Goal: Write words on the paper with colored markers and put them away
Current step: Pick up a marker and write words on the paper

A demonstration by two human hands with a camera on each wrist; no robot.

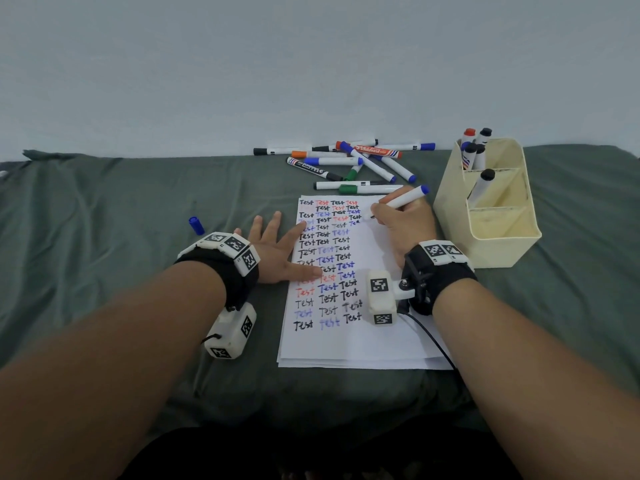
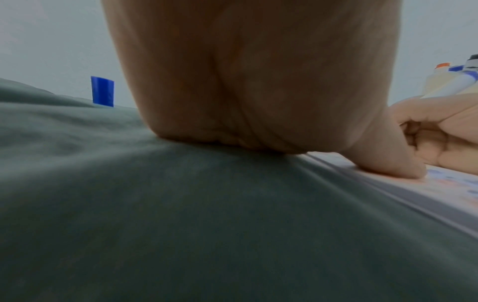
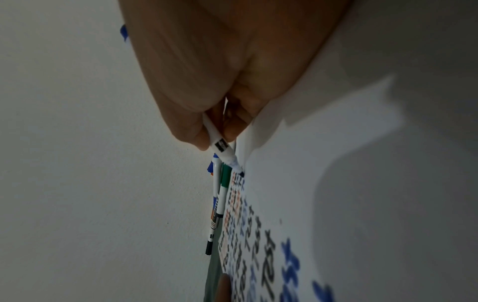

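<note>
Paper (image 1: 360,341) lies on a green cloth (image 1: 104,237), its top row under the tip of a blue marker (image 1: 405,199) pinched in the right hand (image 1: 403,223). Flat, fingers spread, the left hand (image 1: 277,251) presses its edge. Loose markers (image 1: 349,161), a cream holder (image 1: 498,220) and a pale wall (image 1: 311,64) stand behind.

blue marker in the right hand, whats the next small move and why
Probably finish the stroke: the right hand pinches the blue marker with its tip at the paper, beside a blue word that looks partly written, while the left hand presses the sheet flat. Its blue cap lies off on the cloth.
</note>
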